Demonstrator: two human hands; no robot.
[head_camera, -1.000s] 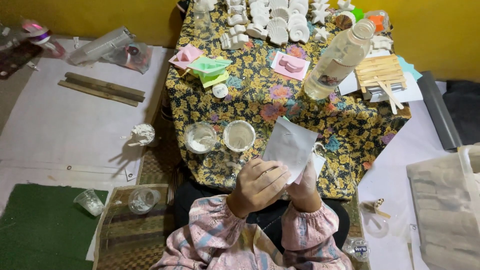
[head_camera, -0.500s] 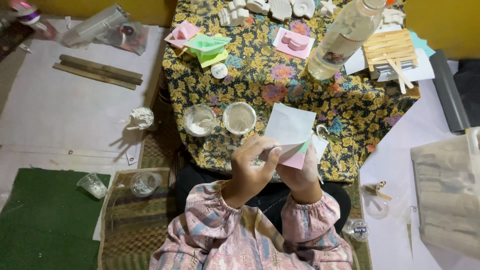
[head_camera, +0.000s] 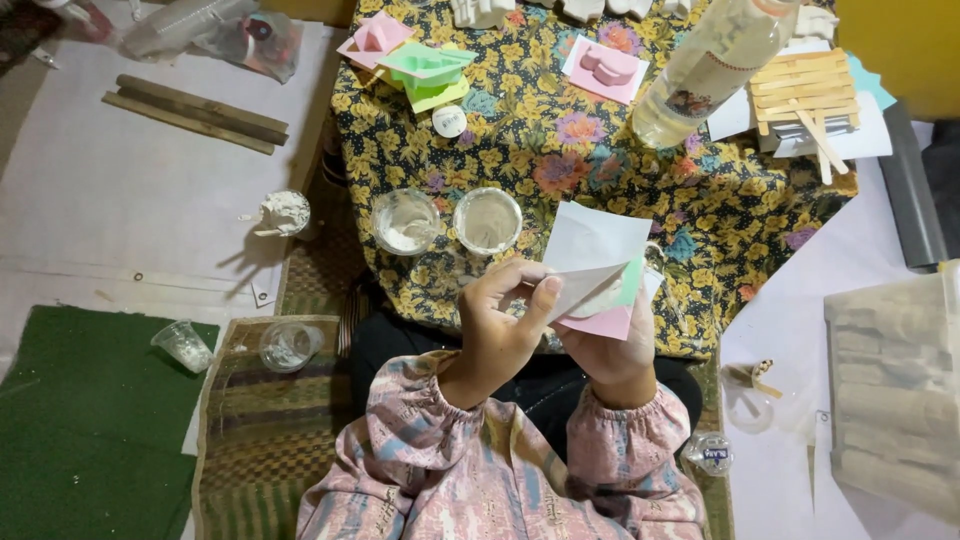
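You are holding a small stack of paper squares (head_camera: 597, 275), white on top with green and pink sheets showing beneath, raised above your lap at the near edge of the floral cloth (head_camera: 600, 170). Your left hand (head_camera: 500, 325) is pinching the stack's left corner, thumb tip pressing on the white sheet and the other fingers curling behind; your right hand (head_camera: 610, 350) is cupping the stack from below, mostly hidden by the paper, so you cannot tell how its fingers are set. The sheets are fanning apart at the right edge, and that is the weak point: with only one corner pinched, the green and pink sheets are likely to be sliding out of register or slipping free toward your lap. Just beyond your left fingertips two shallow clear cups (head_camera: 445, 220) with white powdery residue are sitting on the cloth; a forward sweep of the paper could be tipping one or dragging a corner through the powder. Farther out past the paper, a clear plastic bottle (head_camera: 705, 70) is standing tall beside a pile of wooden sticks (head_camera: 805, 95), and it looks easy to knock if you are reaching over it. To the left of your left wrist, down on the woven mat (head_camera: 255, 440), another clear cup (head_camera: 290, 345) is lying near your elbow's path.
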